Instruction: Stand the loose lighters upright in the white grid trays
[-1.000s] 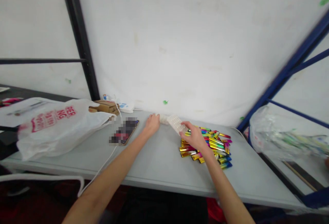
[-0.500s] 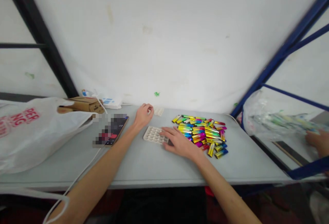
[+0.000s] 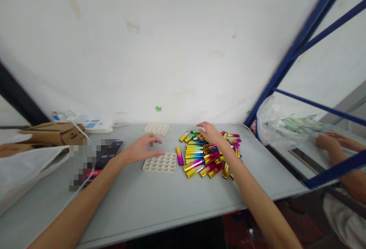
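Note:
A pale tray with rows of round hollows (image 3: 159,163) lies on the table in front of me. Just above its back left edge is my left hand (image 3: 144,148), fingers spread and thumb stretched out, with nothing in it. To the right of the tray lies a pile of shiny metallic lighters (image 3: 197,161) in gold, pink, blue and green. My right hand (image 3: 211,131) reaches over the back of this pile, its fingers curved and apart, and I see nothing held in it. My right forearm hides part of the pile.
A second pale tray (image 3: 156,128) lies near the wall. On the left are a phone (image 3: 110,155), a white plastic bag (image 3: 28,172), cardboard boxes (image 3: 57,132) and a cable. A blue metal frame (image 3: 281,69) stands at right; beyond it show another person's hands (image 3: 334,142) and clear plastic bags.
My right hand has left the front tray and moved over the back of the lighters. My left hand has come from the back tray toward the front one and opened. The view has shifted right.

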The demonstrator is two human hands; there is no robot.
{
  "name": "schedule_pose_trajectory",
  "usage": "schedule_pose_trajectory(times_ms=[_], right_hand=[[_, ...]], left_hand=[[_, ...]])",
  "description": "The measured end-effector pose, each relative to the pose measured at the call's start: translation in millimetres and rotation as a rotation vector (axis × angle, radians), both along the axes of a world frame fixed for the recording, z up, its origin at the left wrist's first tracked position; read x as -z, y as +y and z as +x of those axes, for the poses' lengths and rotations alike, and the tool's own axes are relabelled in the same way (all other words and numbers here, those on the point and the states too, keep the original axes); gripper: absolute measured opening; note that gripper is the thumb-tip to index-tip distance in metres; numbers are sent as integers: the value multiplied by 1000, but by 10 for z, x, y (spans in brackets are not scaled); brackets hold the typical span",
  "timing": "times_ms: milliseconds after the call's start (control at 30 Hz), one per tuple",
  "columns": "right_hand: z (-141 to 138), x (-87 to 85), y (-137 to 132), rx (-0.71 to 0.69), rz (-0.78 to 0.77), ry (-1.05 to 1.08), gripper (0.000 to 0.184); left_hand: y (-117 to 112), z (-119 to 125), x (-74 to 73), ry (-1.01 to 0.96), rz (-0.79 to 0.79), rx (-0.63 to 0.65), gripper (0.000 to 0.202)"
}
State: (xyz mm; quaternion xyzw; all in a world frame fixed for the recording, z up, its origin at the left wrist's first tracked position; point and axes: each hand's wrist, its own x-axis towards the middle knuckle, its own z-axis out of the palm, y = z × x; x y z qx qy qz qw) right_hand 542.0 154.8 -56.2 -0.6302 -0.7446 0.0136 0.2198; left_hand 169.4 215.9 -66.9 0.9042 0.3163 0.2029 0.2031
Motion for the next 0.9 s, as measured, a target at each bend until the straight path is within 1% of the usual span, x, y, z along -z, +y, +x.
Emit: schedule_pose_trajectory(times_ms=[67, 133, 233, 267, 333, 367, 400, 433, 500, 533, 600, 667, 700, 767, 833, 900], right_hand=[[-14, -1, 241, 3, -100, -49, 32], [-32, 12, 381, 2, -148, -48, 24], [-26, 20, 419, 21, -146, 1, 12], [-20, 16, 402, 34, -130, 23, 12], [-23, 6, 342, 75, -70, 73, 18], [-39, 3, 303, 98, -20, 149, 23], [-68, 2, 260, 112, 38, 275, 28], [-110, 6, 215, 111, 94, 442, 32], [-228, 19, 121, 64, 177, 818, 40], [-298, 27, 78, 25, 183, 974, 44], [-442, 42, 8, -36, 130, 1134, 49], [-567, 55, -38, -43, 81, 1144, 46], [-618, 61, -54, -33, 80, 1098, 43], [-696, 75, -88, -13, 123, 941, 37], [-752, 93, -136, -17, 160, 784, 41], [-803, 109, -197, -32, 158, 703, 47]], left_hand=[[7, -58, -36, 55, -100, 24, 62], [15, -136, -80, 111, -176, 40, 65], [3, -246, -151, 192, -219, 101, 69], [-10, -270, -170, 222, -216, 124, 70], [-50, -280, -190, 279, -192, 143, 71], [-75, -265, -188, 299, -177, 143, 68], [-102, -235, -179, 307, -161, 141, 64], [-130, -193, -163, 300, -148, 142, 59], [-182, -84, -112, 237, -118, 137, 52], [-204, -25, -81, 193, -101, 125, 51], [-236, 77, -19, 132, -66, 82, 55], [-251, 142, 31, 104, -49, 60, 57], [-252, 160, 50, 97, -47, 58, 58], [-244, 177, 77, 74, -44, 59, 58], [-231, 190, 98, 42, -35, 40, 59], [-221, 213, 118, 17, -22, 0, 62]])
